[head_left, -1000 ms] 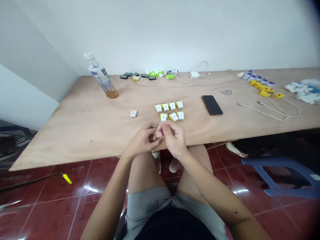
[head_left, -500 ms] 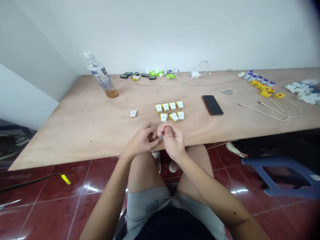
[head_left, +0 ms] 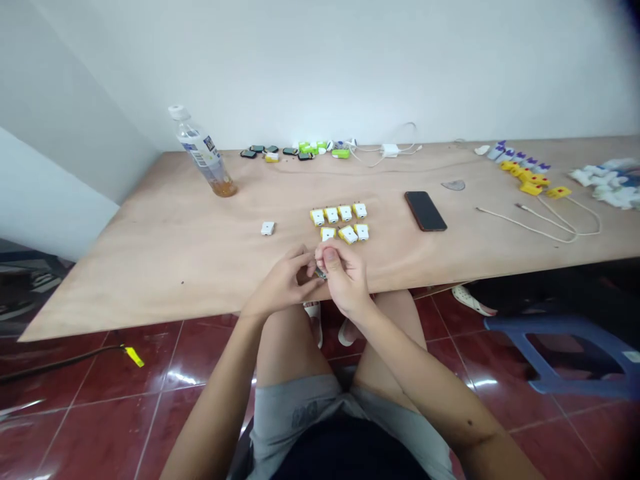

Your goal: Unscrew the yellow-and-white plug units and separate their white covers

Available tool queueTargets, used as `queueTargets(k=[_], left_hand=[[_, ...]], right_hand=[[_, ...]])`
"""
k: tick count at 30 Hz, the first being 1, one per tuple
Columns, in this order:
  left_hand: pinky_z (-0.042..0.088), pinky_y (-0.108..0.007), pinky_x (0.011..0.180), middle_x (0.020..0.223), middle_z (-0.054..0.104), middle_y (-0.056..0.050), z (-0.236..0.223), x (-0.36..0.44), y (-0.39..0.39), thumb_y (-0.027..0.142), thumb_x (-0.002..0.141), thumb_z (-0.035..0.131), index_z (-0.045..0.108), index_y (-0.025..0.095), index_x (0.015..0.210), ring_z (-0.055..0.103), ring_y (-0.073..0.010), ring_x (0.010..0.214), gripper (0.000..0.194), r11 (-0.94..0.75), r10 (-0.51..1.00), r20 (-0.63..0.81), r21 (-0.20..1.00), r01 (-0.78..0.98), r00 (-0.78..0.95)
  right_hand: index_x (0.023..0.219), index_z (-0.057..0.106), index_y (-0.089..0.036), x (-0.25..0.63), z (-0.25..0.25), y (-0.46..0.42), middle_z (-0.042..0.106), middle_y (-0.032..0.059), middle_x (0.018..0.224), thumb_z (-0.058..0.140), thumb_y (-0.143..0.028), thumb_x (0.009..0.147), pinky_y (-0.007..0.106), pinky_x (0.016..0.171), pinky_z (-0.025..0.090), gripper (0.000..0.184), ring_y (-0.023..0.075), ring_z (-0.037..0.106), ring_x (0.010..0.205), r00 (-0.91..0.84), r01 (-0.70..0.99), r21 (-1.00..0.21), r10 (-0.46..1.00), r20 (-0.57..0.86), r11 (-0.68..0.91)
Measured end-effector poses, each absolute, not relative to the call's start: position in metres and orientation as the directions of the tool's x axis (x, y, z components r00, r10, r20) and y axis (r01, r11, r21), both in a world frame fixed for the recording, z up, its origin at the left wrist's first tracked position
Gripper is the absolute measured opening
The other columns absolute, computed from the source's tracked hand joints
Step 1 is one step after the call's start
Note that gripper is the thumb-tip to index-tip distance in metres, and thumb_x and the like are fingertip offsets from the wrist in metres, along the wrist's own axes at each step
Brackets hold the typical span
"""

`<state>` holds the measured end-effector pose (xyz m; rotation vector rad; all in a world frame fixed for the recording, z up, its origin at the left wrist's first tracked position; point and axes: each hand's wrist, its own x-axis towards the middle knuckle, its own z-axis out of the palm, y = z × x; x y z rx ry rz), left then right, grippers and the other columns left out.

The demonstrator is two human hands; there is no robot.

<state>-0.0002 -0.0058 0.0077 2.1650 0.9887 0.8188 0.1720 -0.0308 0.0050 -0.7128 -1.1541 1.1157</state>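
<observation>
My left hand (head_left: 286, 279) is curled at the table's front edge, its fingertips around a small dark greenish piece (head_left: 321, 273) whose kind I cannot make out. Closed in a pinch, my right hand (head_left: 344, 275) presses against that piece from the right; what lies inside its fingers is hidden. Just beyond the hands, several small white-and-yellow blocks (head_left: 345, 213) sit in two rows. The nearest block (head_left: 327, 234) is partly covered by my right hand. A lone white block (head_left: 267, 228) lies to the left of the rows.
A bottle (head_left: 206, 155) stands at the back left. A phone (head_left: 425, 211) lies right of the blocks. Dark flat pieces (head_left: 249, 153), green pieces (head_left: 341, 153) and a white adapter (head_left: 390, 150) line the wall. Yellow pieces (head_left: 531, 189) and a cable (head_left: 537, 222) are at right.
My right hand has shifted slightly left and its thumb has turned leftward. More of the dark greenish piece shows between the hands. My left hand has barely moved.
</observation>
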Motion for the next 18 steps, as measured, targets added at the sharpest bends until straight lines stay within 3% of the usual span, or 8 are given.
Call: queueTargets(k=[3,8,11,14,18], left_hand=[[0.053,-0.034,0.077,0.090,0.058,-0.002,0.009,-0.001,-0.006,0.026,0.095,0.075,0.058,0.022,0.085,0.060,-0.0200,0.082,0.021,-0.512,0.815,0.253,0.736,0.443,0.521],[0.058,-0.037,0.092,0.106,0.072,-0.007,0.011,0.001,-0.007,0.020,0.101,0.065,0.063,0.021,0.091,0.069,-0.0241,0.102,0.010,-0.546,0.757,0.274,0.764,0.344,0.593],[0.058,-0.038,0.095,0.107,0.073,-0.007,0.010,0.001,-0.007,0.017,0.102,0.062,0.065,0.021,0.093,0.070,-0.0234,0.101,0.010,-0.549,0.739,0.261,0.767,0.332,0.621],[0.058,-0.035,0.087,0.103,0.068,-0.006,0.009,0.001,-0.006,0.021,0.101,0.066,0.064,0.020,0.090,0.068,-0.0219,0.094,0.011,-0.552,0.762,0.280,0.753,0.358,0.585],[0.055,-0.033,0.075,0.094,0.060,-0.005,0.009,0.000,-0.006,0.030,0.099,0.074,0.061,0.020,0.083,0.063,-0.0208,0.085,0.023,-0.546,0.794,0.289,0.726,0.418,0.535]], right_hand=[[0.095,0.073,-0.023,0.164,0.004,-0.039,0.059,-0.0005,0.079,0.070,-0.058,0.110,0.031,0.076,0.053,0.038,0.0156,0.055,0.074,0.165,-0.344,-0.873,0.938,0.306,0.346],[0.124,0.080,-0.026,0.173,0.018,-0.027,0.049,-0.0005,0.084,0.063,-0.075,0.106,0.029,0.062,0.047,0.055,0.0156,0.044,0.070,-0.124,-0.481,-0.868,0.970,0.208,0.125],[0.116,0.078,-0.025,0.183,0.021,-0.018,0.047,-0.0016,0.082,0.068,-0.074,0.104,0.028,0.059,0.045,0.052,0.0147,0.042,0.068,-0.214,-0.478,-0.876,0.958,0.191,0.068],[0.095,0.072,-0.024,0.186,0.015,-0.019,0.057,0.0001,0.082,0.067,-0.068,0.108,0.031,0.065,0.051,0.046,0.0159,0.052,0.072,-0.193,-0.372,-0.902,0.932,0.306,0.219],[0.098,0.075,-0.024,0.181,0.007,-0.037,0.074,0.0078,0.111,0.063,-0.049,0.116,0.040,0.097,0.057,0.033,0.0217,0.068,0.102,-0.028,-0.163,-0.820,0.828,0.560,0.549]])
